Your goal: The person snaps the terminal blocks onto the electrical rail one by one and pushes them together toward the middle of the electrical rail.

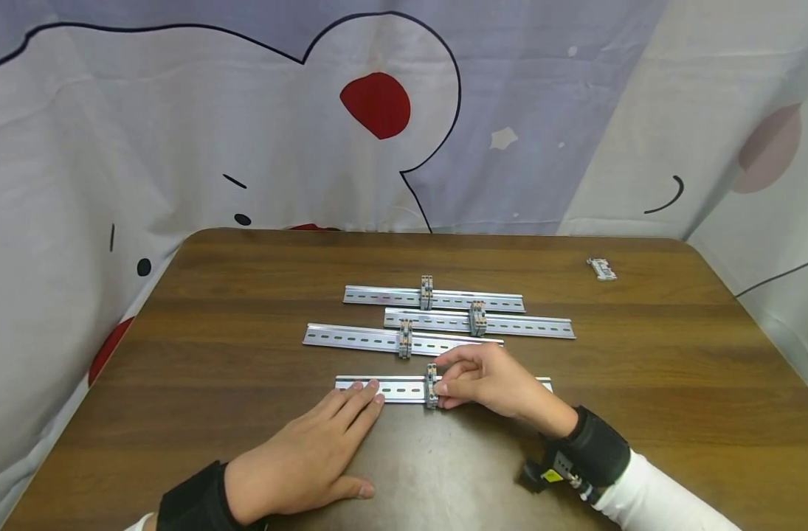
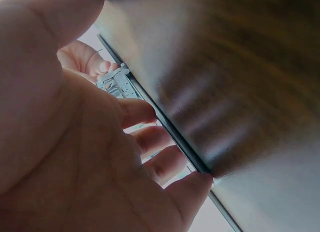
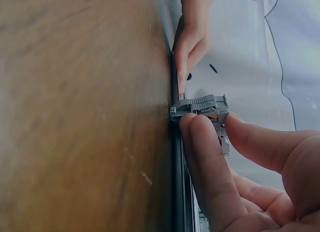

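Observation:
The nearest slotted metal DIN rail lies flat on the table, with a small grey terminal block seated across it near the middle. My left hand rests on the rail's left part, fingers straight and pressing it down. From the right, my right hand pinches the terminal block between thumb and fingers. In the right wrist view the grey block stands across the rail edge. The left wrist view shows the left palm and fingertips along the rail's edge. The right hand covers part of the rail.
Behind the near rail lie three more DIN rails: one to the left, one to the right and a far one. Each carries grey terminal blocks. A loose pale block lies at the back right of the wooden table.

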`<move>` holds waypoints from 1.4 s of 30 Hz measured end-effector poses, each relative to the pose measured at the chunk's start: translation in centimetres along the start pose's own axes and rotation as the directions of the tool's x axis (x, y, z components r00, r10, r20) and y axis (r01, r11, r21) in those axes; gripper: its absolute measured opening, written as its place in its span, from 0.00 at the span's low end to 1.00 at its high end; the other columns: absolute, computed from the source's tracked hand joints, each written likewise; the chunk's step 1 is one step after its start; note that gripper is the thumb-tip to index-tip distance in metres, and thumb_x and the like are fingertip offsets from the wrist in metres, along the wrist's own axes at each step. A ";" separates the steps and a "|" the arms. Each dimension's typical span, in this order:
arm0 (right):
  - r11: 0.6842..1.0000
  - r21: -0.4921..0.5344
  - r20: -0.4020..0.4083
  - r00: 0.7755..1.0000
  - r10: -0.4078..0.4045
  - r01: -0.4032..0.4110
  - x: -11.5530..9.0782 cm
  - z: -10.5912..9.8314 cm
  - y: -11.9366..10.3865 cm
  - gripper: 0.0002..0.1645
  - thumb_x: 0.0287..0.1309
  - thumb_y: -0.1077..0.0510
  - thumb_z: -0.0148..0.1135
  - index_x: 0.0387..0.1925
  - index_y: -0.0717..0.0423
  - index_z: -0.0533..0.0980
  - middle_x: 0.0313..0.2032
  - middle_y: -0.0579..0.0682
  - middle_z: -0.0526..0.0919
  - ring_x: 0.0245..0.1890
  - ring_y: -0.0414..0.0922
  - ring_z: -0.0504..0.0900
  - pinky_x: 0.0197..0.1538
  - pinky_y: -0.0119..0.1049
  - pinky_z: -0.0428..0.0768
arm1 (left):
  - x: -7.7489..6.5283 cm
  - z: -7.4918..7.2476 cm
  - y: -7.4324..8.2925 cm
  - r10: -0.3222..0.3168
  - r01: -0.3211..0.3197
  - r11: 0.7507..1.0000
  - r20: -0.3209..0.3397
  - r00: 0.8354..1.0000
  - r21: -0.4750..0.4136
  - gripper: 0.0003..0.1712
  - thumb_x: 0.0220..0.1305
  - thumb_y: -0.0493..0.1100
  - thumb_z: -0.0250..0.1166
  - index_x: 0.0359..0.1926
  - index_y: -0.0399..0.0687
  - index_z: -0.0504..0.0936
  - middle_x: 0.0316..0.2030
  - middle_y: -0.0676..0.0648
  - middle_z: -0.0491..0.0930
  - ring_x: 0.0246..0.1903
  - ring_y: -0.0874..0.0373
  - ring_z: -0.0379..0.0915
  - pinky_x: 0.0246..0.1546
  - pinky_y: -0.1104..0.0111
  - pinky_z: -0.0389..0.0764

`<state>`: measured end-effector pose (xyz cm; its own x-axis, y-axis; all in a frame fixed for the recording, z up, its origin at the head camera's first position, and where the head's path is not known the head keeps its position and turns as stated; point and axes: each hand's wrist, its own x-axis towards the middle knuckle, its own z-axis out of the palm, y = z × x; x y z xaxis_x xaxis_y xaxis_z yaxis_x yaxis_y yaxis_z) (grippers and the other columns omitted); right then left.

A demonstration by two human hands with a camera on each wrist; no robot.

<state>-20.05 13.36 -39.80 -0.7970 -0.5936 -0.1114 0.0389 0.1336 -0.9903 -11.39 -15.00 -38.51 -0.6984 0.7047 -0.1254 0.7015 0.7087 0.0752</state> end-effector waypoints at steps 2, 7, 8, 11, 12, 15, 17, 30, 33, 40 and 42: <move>1.000 -0.002 -0.001 1.000 -0.002 0.002 0.0 0.0 0.0 0.24 0.57 0.69 0.65 0.54 0.76 0.71 0.36 0.63 0.84 0.35 0.55 0.87 0.41 0.47 0.84 | 0.0 0.0 0.0 -0.001 0.001 1.000 0.005 1.000 -0.004 0.56 0.61 0.75 0.49 0.75 0.39 0.52 0.76 0.39 0.46 0.74 0.44 0.45 0.70 0.53 0.56; 1.000 -0.020 0.001 1.000 0.004 -0.003 0.1 0.0 -0.1 0.24 0.57 0.68 0.66 0.54 0.75 0.71 0.36 0.63 0.85 0.35 0.54 0.87 0.40 0.46 0.84 | 0.1 -0.2 -0.1 -0.005 0.005 1.000 0.014 1.000 -0.008 0.56 0.61 0.75 0.49 0.75 0.40 0.52 0.76 0.40 0.46 0.74 0.44 0.44 0.70 0.53 0.56; 1.000 -0.027 0.002 1.000 0.005 -0.005 0.1 0.0 0.0 0.24 0.57 0.68 0.66 0.54 0.74 0.71 0.36 0.63 0.85 0.35 0.54 0.87 0.40 0.46 0.84 | 0.1 -0.2 0.0 -0.002 0.003 1.000 0.008 1.000 -0.006 0.56 0.61 0.75 0.49 0.75 0.39 0.53 0.76 0.39 0.46 0.73 0.44 0.45 0.69 0.52 0.57; 0.999 -0.050 0.005 1.000 0.012 -0.011 0.1 0.1 0.0 0.23 0.58 0.67 0.66 0.53 0.73 0.71 0.35 0.62 0.85 0.35 0.54 0.87 0.40 0.46 0.85 | 0.0 -0.2 0.0 0.005 -0.005 1.000 -0.010 1.000 0.003 0.56 0.61 0.75 0.49 0.74 0.38 0.54 0.75 0.38 0.48 0.73 0.43 0.47 0.69 0.52 0.59; 0.998 -0.055 0.006 1.000 0.015 -0.015 0.1 0.1 -0.1 0.23 0.58 0.66 0.66 0.54 0.72 0.71 0.35 0.62 0.84 0.35 0.53 0.87 0.40 0.46 0.85 | 0.0 -0.2 0.0 0.007 -0.007 1.000 -0.014 1.000 0.007 0.56 0.61 0.75 0.49 0.74 0.38 0.54 0.75 0.38 0.48 0.73 0.43 0.47 0.68 0.52 0.59; 0.998 -0.054 0.013 1.000 0.021 -0.020 0.0 0.1 -0.1 0.24 0.60 0.65 0.65 0.55 0.73 0.70 0.35 0.62 0.84 0.35 0.54 0.86 0.40 0.46 0.84 | -0.1 -0.2 0.1 0.014 -0.013 1.000 -0.024 1.000 0.020 0.55 0.61 0.75 0.48 0.74 0.38 0.54 0.75 0.38 0.48 0.73 0.43 0.47 0.68 0.52 0.59; 0.999 -0.043 0.018 1.000 0.023 -0.022 0.0 0.1 -0.2 0.25 0.61 0.65 0.63 0.56 0.74 0.69 0.36 0.63 0.84 0.36 0.55 0.86 0.41 0.46 0.84 | 0.0 -0.1 0.1 0.020 -0.019 0.999 -0.029 0.999 0.026 0.55 0.62 0.75 0.48 0.74 0.38 0.55 0.75 0.38 0.48 0.73 0.43 0.47 0.68 0.52 0.60; 0.994 -0.111 0.047 0.999 0.010 -0.005 -0.3 0.1 -0.7 0.23 0.63 0.64 0.61 0.56 0.72 0.69 0.36 0.64 0.83 0.35 0.56 0.86 0.40 0.45 0.85 | 0.0 0.0 0.0 0.020 -0.019 0.999 -0.034 0.999 0.032 0.56 0.62 0.75 0.47 0.74 0.37 0.55 0.75 0.38 0.49 0.73 0.43 0.47 0.68 0.52 0.60; 0.988 -0.155 0.058 0.998 -0.005 0.014 -0.3 -0.1 -0.8 0.22 0.63 0.63 0.61 0.55 0.70 0.70 0.35 0.64 0.83 0.34 0.56 0.86 0.39 0.45 0.85 | -0.1 -0.1 0.0 0.018 -0.017 0.999 -0.036 0.999 0.040 0.56 0.61 0.75 0.48 0.74 0.38 0.54 0.75 0.38 0.49 0.73 0.43 0.47 0.68 0.52 0.60; 0.976 -0.213 0.092 0.995 -0.032 0.051 -0.5 -0.6 -1.0 0.21 0.63 0.64 0.61 0.56 0.69 0.71 0.34 0.63 0.84 0.33 0.57 0.85 0.37 0.46 0.84 | -0.1 -0.1 0.1 0.020 -0.016 0.997 -0.060 0.998 0.074 0.55 0.61 0.75 0.49 0.73 0.37 0.56 0.74 0.38 0.51 0.72 0.43 0.49 0.68 0.53 0.61; 0.966 -0.248 0.096 0.994 -0.043 0.066 -0.6 -0.8 -1.2 0.21 0.63 0.62 0.62 0.55 0.68 0.72 0.34 0.62 0.84 0.32 0.56 0.85 0.36 0.46 0.84 | -0.1 0.0 0.1 0.018 -0.014 0.997 -0.056 0.998 0.071 0.55 0.61 0.75 0.49 0.74 0.37 0.56 0.74 0.38 0.50 0.73 0.43 0.48 0.68 0.53 0.60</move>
<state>-20.11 14.23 -38.46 -0.7362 -0.6725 -0.0762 -0.1646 0.2871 -0.9437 -11.25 -15.01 -38.46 -0.6925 0.7182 -0.0686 0.7195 0.6944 0.0064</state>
